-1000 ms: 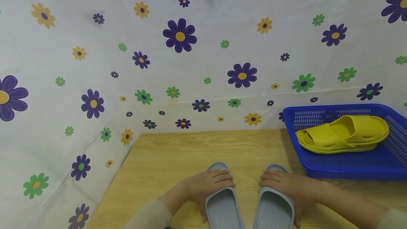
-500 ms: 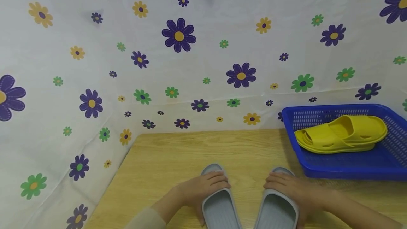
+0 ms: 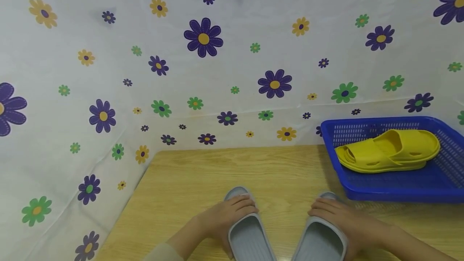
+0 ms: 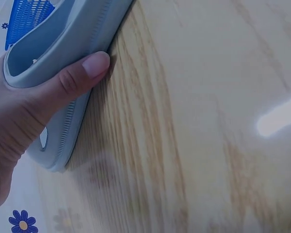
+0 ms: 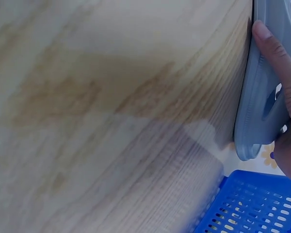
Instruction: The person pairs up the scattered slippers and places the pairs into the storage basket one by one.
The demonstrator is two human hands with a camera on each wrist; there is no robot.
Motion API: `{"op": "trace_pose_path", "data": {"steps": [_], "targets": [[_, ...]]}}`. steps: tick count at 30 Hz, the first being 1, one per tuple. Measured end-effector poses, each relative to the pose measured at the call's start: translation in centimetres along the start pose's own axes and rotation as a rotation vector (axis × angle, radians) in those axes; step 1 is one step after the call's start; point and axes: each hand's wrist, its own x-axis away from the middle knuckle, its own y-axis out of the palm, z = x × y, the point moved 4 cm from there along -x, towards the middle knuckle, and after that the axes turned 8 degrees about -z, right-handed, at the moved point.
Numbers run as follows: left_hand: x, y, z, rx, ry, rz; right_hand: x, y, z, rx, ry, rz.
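Presently, the fingers (image 3: pixel 243 204) of the left hand (image 3: pixel 225 217) and right hand (image 3: pixel 348 221) grip the left grey slipper (image 3: pixel 250 239) and right grey slipper (image 3: pixel 320 241), standing apart on the surface (image 3: pixel 203 172); handling of this pair looks unfinished, whereas, farther off, the yellow slippers (image 3: pixel 388 156) already lie in the blue basket (image 3: pixel 406 195).

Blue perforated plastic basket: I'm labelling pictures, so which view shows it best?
The head view: most of the basket shows from above, though its right end is cut off. The left wrist view has only a perforated patch at top left; the right wrist view, a cropped part at bottom right.
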Motion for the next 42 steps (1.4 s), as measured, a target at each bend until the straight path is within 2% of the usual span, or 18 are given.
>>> {"op": "trace_pose_path", "data": {"steps": [4, 11, 15, 21, 26, 29, 34, 42], "targets": [[0.3, -0.1, 0.3, -0.021, -0.019, 0.010, 0.8, 0.0, -0.3, 0.059, 0.022, 0.056], [0.8, -0.1, 0.5, -0.024, -0.045, 0.029, 1.4, -0.1, -1.0, 0.066, 0.121, 0.078], [1.0, 0.1, 0.5, -0.015, -0.084, 0.019, 1.7, 0.0, -1.0, 0.064, 0.169, 0.076], [1.5, 0.2, 0.9, -0.030, -0.155, 0.042, 2.6, 0.0, -1.1, 0.026, 0.213, 0.081], [1.8, 0.4, 1.2, -0.024, -0.226, 0.040, 3.3, 0.2, -1.1, 0.054, 0.256, 0.091], [2.0, 0.3, 1.4, -0.024, -0.247, 0.045, 3.5, 0.3, -1.1, 0.090, 0.256, 0.093], [2.3, 0.0, 1.7, 0.000, -0.259, 0.092, 3.7, 0.4, -1.1, 0.181, 0.216, 0.111], [2.9, 0.2, 2.1, -0.032, -0.314, 0.171, 4.4, 0.5, -1.2, 0.290, 0.147, 0.206]]}}
